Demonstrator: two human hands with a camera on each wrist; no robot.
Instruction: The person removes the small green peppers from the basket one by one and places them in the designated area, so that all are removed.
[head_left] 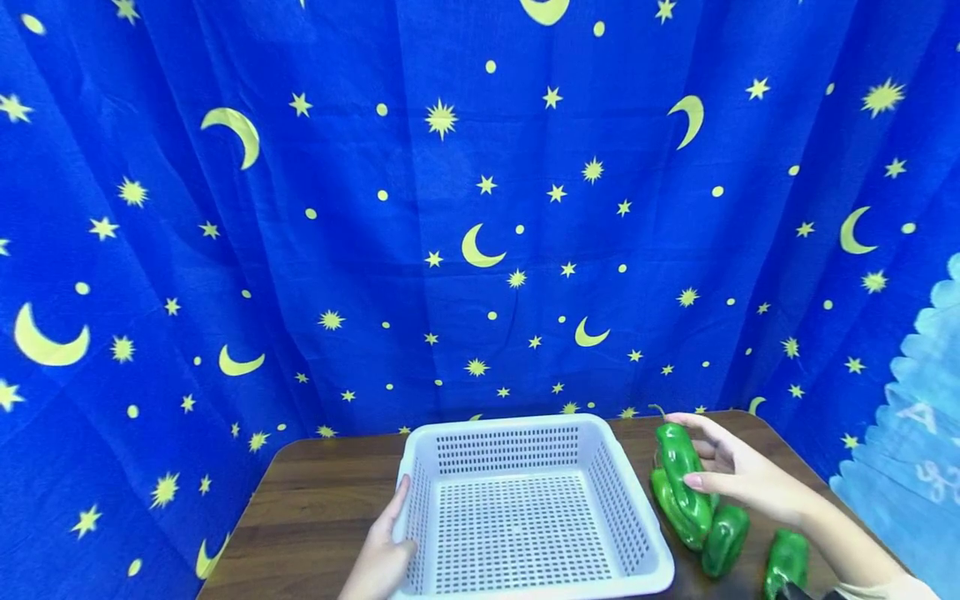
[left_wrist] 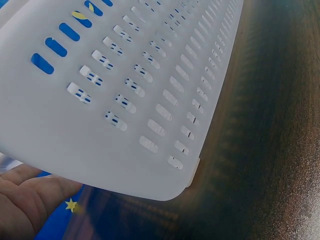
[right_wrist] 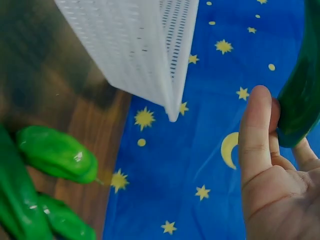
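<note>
A white plastic basket [head_left: 517, 533] with slotted walls stands on the table, with nothing inside it. My left hand [head_left: 386, 542] grips its left rim, the thumb lying along the top edge; the left wrist view shows fingers [left_wrist: 45, 192] at the basket wall [left_wrist: 60, 130]. To the right of the basket, my right hand [head_left: 742, 471] holds a long green pepper [head_left: 678, 450] between thumb and fingers, its stem pointing away. In the right wrist view this pepper [right_wrist: 300, 90] is above the table, partly cut off. Beneath and nearer lie other green peppers [head_left: 725, 540].
The brown wooden table [head_left: 315, 508] ends at a blue curtain [head_left: 345, 208] with yellow moons and stars. A light blue scalloped cloth [head_left: 918, 417] hangs at the right. One loose green pepper [head_left: 786, 562] lies near the right forearm.
</note>
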